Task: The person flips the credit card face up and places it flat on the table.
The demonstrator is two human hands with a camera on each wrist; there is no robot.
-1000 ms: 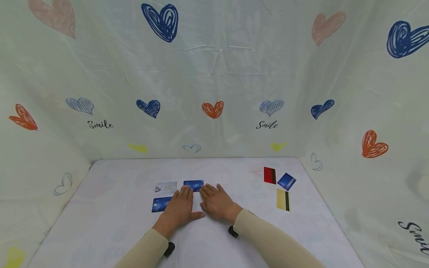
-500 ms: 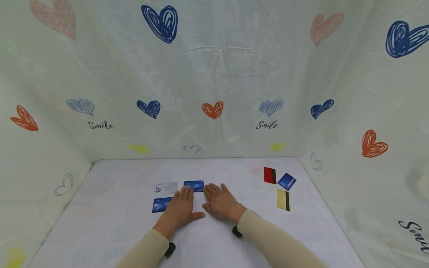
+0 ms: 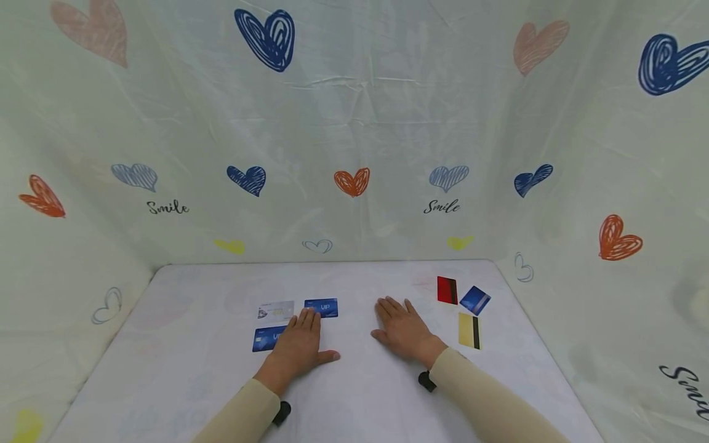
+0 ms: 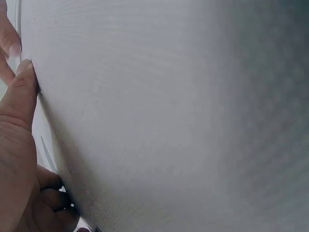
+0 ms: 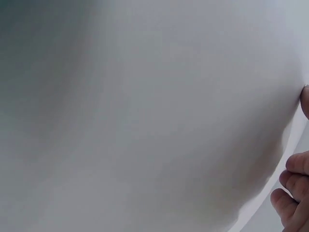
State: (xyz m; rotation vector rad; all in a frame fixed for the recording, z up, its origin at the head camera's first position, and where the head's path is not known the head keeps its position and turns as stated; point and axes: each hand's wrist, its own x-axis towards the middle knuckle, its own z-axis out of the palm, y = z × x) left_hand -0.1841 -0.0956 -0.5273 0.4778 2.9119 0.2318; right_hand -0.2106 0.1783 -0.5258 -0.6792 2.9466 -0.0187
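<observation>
My left hand [image 3: 299, 344] lies flat with fingers extended and thumb out to the side. Its fingertips overlap the lower edge of a blue VIP card [image 3: 328, 306], and the hand hides the right part of a second blue VIP card [image 3: 264, 339]. A silver-grey card [image 3: 271, 311] lies just left of those fingertips. Palm down on the white table, my right hand [image 3: 404, 331] has its fingers extended and holds no card. In the right wrist view, several fingers [image 5: 295, 186] show at the right edge beside the white surface.
To the right of my right hand lie a red card [image 3: 444, 290], a blue card with a pale stripe [image 3: 475, 300] and a yellow card with a dark stripe [image 3: 465, 330]. The white tabletop [image 3: 166, 344] meets a heart-printed curtain [image 3: 388, 135] at the back and sides.
My right hand has slid right, away from the upper VIP card, toward the three cards on the right. The left hand and all the cards stay in place.
</observation>
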